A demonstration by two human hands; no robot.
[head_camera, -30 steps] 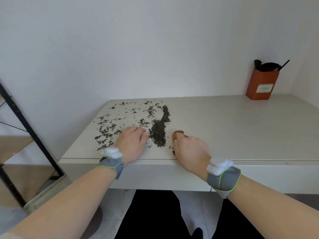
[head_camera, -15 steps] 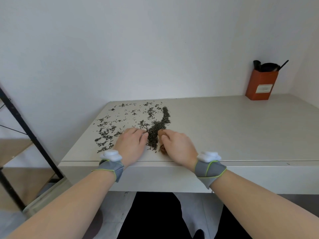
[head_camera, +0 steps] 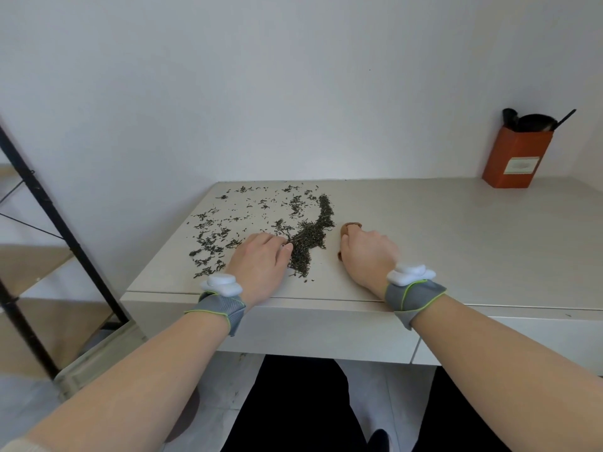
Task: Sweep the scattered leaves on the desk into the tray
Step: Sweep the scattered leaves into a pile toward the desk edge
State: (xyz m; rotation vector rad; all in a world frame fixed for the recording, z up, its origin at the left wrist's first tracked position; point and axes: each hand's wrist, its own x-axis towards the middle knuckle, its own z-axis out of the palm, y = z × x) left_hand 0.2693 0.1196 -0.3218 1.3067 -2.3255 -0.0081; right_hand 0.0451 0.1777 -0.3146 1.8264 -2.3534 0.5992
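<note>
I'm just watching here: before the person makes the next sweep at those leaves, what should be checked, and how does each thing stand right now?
1. Leaves gathered into one heap: not ok. A dense ridge of leaves has formed, but loose leaves are spread to its left.
2. Left hand in place: ok. It lies flat on the desk, fingertips at the ridge's left edge.
3. Right hand holding a tool: ok. It is closed on a small brown wooden piece, right of the ridge and apart from it.
4. Tray ready: cannot tell. No tray shows in this view.
5. Near desk edge: ok. No leaves hang over it.
6. Orange box: ok, far off at the back right.
</note>
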